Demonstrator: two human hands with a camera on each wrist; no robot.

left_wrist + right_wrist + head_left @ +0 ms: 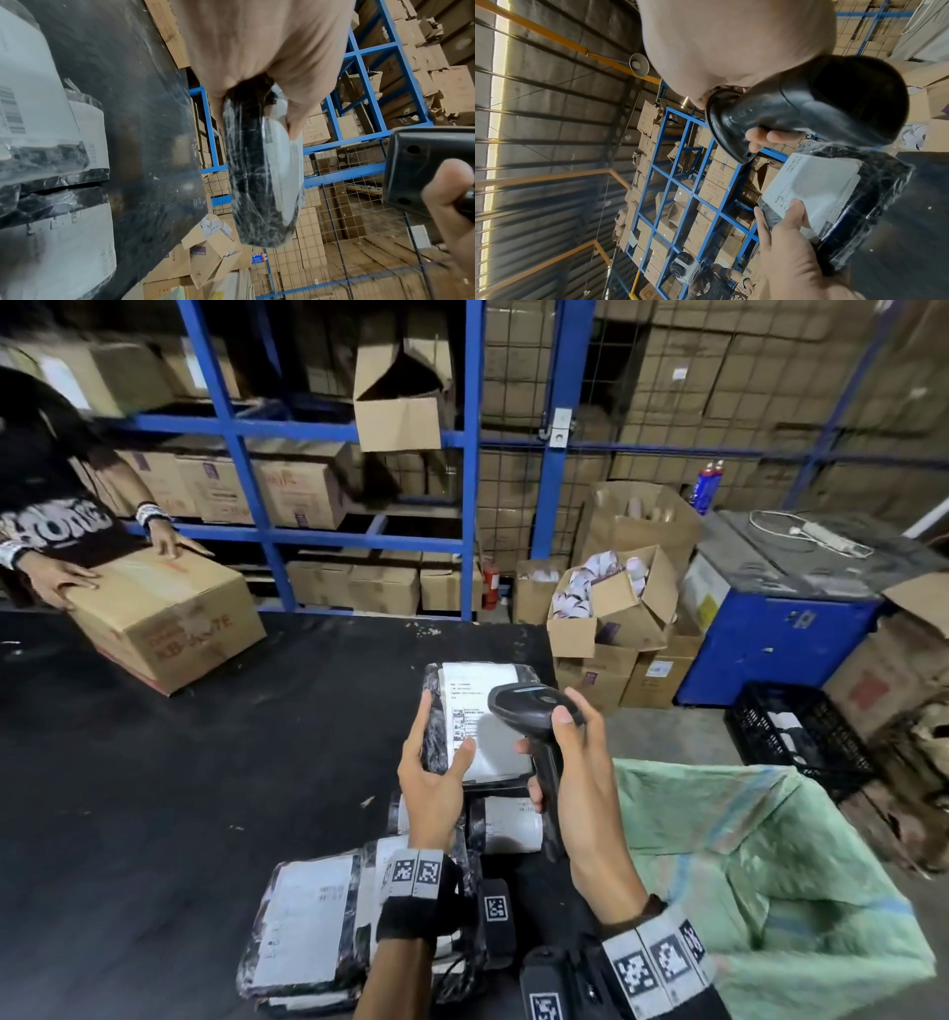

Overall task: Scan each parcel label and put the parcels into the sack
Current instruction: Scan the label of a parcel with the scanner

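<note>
My left hand (pixel 436 762) grips a black plastic-wrapped parcel (pixel 493 752) by its left edge, thumb on the white label (pixel 470 690), held above the black table (pixel 154 788). My right hand (pixel 575 762) holds a black barcode scanner (pixel 534 703) by its handle, its head over the label. The left wrist view shows the parcel (pixel 259 182) edge-on and the scanner (pixel 424 168) at right. In the right wrist view the scanner (pixel 808 109) hangs above the labelled parcel (pixel 834 194). Several more labelled parcels (pixel 308 927) lie near the table's front edge. A green woven sack (pixel 770 865) stands open at right.
Another person (pixel 46 505) at the far left holds a cardboard box (pixel 164 618) on the table. Blue shelving (pixel 359 454) with cartons stands behind. Open cartons (pixel 616 608), a blue machine (pixel 770 634) and a black crate (pixel 801 737) lie beyond the sack.
</note>
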